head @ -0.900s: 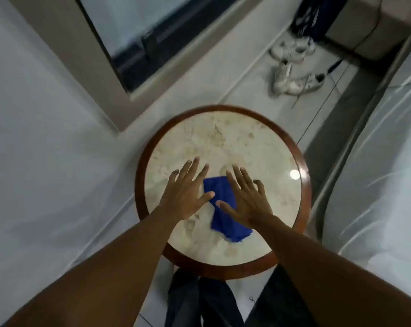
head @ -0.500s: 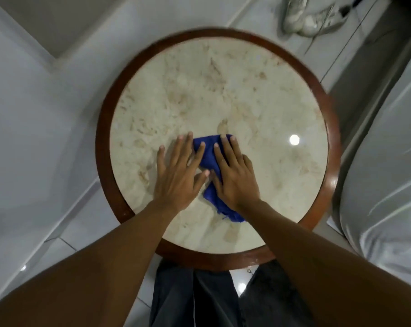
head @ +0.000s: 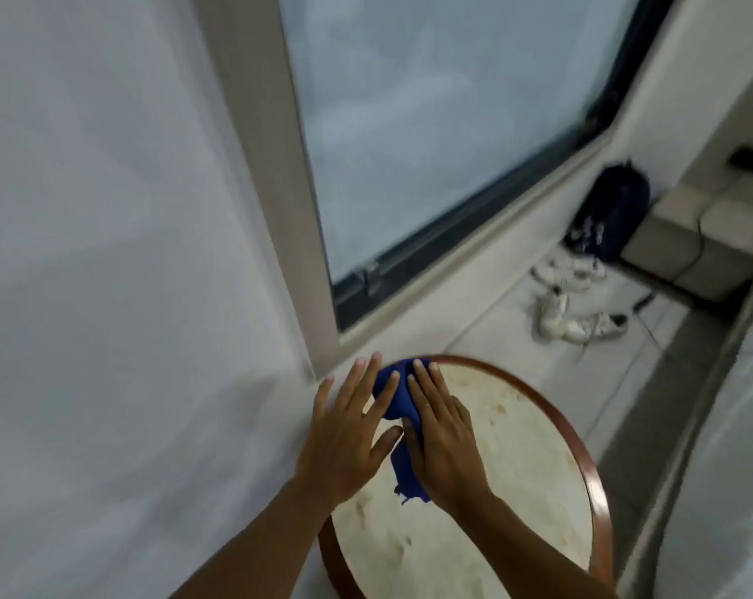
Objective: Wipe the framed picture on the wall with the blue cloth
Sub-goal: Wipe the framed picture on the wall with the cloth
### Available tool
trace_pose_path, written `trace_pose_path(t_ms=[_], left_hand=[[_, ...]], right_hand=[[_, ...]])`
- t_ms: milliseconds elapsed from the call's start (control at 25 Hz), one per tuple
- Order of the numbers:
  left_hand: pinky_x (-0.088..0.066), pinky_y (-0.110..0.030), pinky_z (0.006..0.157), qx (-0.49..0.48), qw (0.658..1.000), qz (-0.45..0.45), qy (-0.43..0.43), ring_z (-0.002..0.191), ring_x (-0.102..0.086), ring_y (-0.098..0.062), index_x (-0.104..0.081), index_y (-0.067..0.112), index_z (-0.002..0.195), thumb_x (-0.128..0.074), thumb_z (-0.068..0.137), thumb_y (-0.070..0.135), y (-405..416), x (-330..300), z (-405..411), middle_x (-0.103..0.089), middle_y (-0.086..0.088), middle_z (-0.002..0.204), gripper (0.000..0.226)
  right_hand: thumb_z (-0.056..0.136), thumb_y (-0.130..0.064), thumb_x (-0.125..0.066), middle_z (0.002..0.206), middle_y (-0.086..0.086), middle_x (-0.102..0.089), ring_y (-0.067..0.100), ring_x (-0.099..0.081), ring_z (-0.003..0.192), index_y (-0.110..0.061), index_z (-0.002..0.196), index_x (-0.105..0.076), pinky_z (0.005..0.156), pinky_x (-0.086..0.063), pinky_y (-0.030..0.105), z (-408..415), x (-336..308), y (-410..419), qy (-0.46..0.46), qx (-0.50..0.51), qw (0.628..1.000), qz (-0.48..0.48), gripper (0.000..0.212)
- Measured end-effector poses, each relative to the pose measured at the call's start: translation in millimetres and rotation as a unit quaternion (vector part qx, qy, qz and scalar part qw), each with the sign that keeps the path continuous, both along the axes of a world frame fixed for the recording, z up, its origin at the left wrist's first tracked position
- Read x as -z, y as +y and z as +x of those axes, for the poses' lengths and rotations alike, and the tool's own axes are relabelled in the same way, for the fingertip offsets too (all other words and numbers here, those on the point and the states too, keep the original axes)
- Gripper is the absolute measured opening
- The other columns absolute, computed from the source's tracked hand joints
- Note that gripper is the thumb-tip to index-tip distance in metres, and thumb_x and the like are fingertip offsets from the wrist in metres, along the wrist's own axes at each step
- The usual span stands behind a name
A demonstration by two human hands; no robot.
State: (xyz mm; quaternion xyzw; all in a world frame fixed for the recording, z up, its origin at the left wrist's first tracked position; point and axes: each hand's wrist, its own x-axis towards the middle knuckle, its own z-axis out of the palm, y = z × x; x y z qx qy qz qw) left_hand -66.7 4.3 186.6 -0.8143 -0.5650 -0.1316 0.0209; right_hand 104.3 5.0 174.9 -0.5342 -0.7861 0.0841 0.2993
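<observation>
The blue cloth (head: 394,397) is bunched between my two hands above the far left edge of a round marble table with a brown wooden rim (head: 582,460). My left hand (head: 348,430) lies against the cloth's left side, fingers stretched and spread. My right hand (head: 443,438) covers its right side, and a loose end of cloth hangs out below that palm. I cannot tell whether the cloth still touches the tabletop. No framed picture shows in the view.
A white wall (head: 106,252) fills the left. A large glass pane in a pale frame (head: 430,123) stands behind the table. White shoes (head: 573,322) and a dark backpack (head: 616,209) lie on the tiled floor. White bedding (head: 733,425) runs along the right.
The view has swung up from the tabletop toward the wall and glass pane. Both hands have gathered the flat cloth into a bunch and carried it to the table's far left edge.
</observation>
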Motion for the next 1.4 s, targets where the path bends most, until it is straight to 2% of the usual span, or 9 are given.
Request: trace_pose_path(t_ms=[160, 280, 520, 680, 840, 920, 1080, 1240, 1400], left_hand=[[-0.044, -0.051, 0.108, -0.09, 0.987, 0.115, -0.074, 0.149, -0.026, -0.025, -0.004, 0.019, 0.158, -0.015, 0.105, 0.046, 0, -182, -36, -0.023, -0.007, 0.164, 0.06], [-0.044, -0.05, 0.109, -0.076, 0.956, 0.251, -0.129, 0.15, -0.024, -0.025, 0.002, 0.022, 0.158, -0.016, 0.107, 0.042, -8, -328, -80, -0.024, -0.006, 0.164, 0.058], [-0.016, -0.039, 0.122, -0.085, 0.887, 0.453, 0.039, 0.154, -0.001, -0.019, -0.004, 0.022, 0.159, -0.026, 0.103, 0.047, -64, -561, -196, -0.003, -0.005, 0.168, 0.065], [-0.005, -0.043, 0.121, -0.2, 0.85, 0.473, 0.116, 0.153, 0.01, -0.021, 0.001, 0.025, 0.158, -0.033, 0.099, 0.057, -79, -660, -275, 0.009, -0.006, 0.167, 0.076], [-0.019, -0.054, 0.121, -0.309, 0.824, 0.441, 0.174, 0.153, 0.001, -0.031, -0.008, 0.021, 0.158, -0.028, 0.095, 0.063, -75, -679, -340, 0.002, -0.012, 0.167, 0.079], [-0.012, -0.053, 0.121, -0.3, 0.817, 0.447, 0.208, 0.153, -0.001, -0.033, -0.014, 0.021, 0.158, -0.03, 0.094, 0.065, -68, -672, -352, -0.002, -0.013, 0.167, 0.079], [-0.007, -0.051, 0.122, -0.293, 0.794, 0.484, 0.223, 0.154, 0.001, -0.032, -0.014, 0.021, 0.158, -0.035, 0.093, 0.065, -61, -671, -355, -0.003, -0.013, 0.167, 0.082], [-0.008, -0.054, 0.123, -0.31, 0.795, 0.473, 0.22, 0.154, 0.003, -0.031, -0.016, 0.02, 0.158, -0.034, 0.094, 0.064, -64, -666, -351, -0.002, -0.014, 0.167, 0.081], [-0.009, -0.057, 0.122, -0.318, 0.802, 0.463, 0.205, 0.153, 0.005, -0.032, -0.013, 0.02, 0.159, -0.033, 0.093, 0.066, -60, -640, -341, 0.001, -0.014, 0.167, 0.082]], right_hand=[[0.101, -0.028, -0.036, 0.163, 0.006, -0.023, 0.023, -0.018, 0.15, -0.006, 0.151, -0.032, 0.12, -0.017, 0.031, -73, -189, 31, 0.128, -0.084, 0.977, 0.151, 0.055], [0.103, -0.032, -0.033, 0.162, 0.006, -0.026, 0.024, -0.022, 0.149, -0.004, 0.149, -0.034, 0.118, -0.021, 0.032, -134, -329, 38, 0.192, -0.142, 0.939, 0.247, 0.054], [0.1, -0.022, -0.037, 0.159, 0.012, -0.03, 0.028, -0.023, 0.149, 0.0, 0.149, -0.034, 0.113, -0.03, 0.04, -241, -558, 17, 0.255, -0.22, 0.844, 0.418, 0.054], [0.101, -0.031, -0.034, 0.159, 0.011, -0.03, 0.026, -0.022, 0.149, -0.004, 0.151, -0.032, 0.111, -0.03, 0.039, -309, -667, 16, 0.293, -0.212, 0.818, 0.447, 0.056], [0.101, -0.039, -0.03, 0.159, 0.011, -0.031, 0.028, -0.024, 0.148, -0.005, 0.15, -0.034, 0.111, -0.034, 0.045, -358, -734, 41, 0.252, -0.153, 0.835, 0.464, 0.06], [0.101, -0.042, -0.028, 0.16, 0.011, -0.028, 0.028, -0.023, 0.148, -0.005, 0.151, -0.033, 0.111, -0.033, 0.048, -374, -743, 56, 0.219, -0.111, 0.844, 0.478, 0.062], [0.102, -0.048, -0.028, 0.162, 0.007, -0.022, 0.022, -0.015, 0.151, -0.008, 0.153, -0.029, 0.116, -0.019, 0.039, -388, -734, 73, 0.177, -0.066, 0.841, 0.507, 0.065], [0.102, -0.049, -0.027, 0.161, 0.009, -0.026, 0.023, -0.018, 0.15, -0.006, 0.152, -0.032, 0.116, -0.022, 0.041, -385, -725, 72, 0.163, -0.068, 0.838, 0.516, 0.066], [0.102, -0.048, -0.03, 0.163, 0.008, -0.022, 0.023, -0.014, 0.151, -0.007, 0.154, -0.027, 0.117, -0.02, 0.041, -383, -671, 62, 0.154, -0.08, 0.859, 0.482, 0.066]])
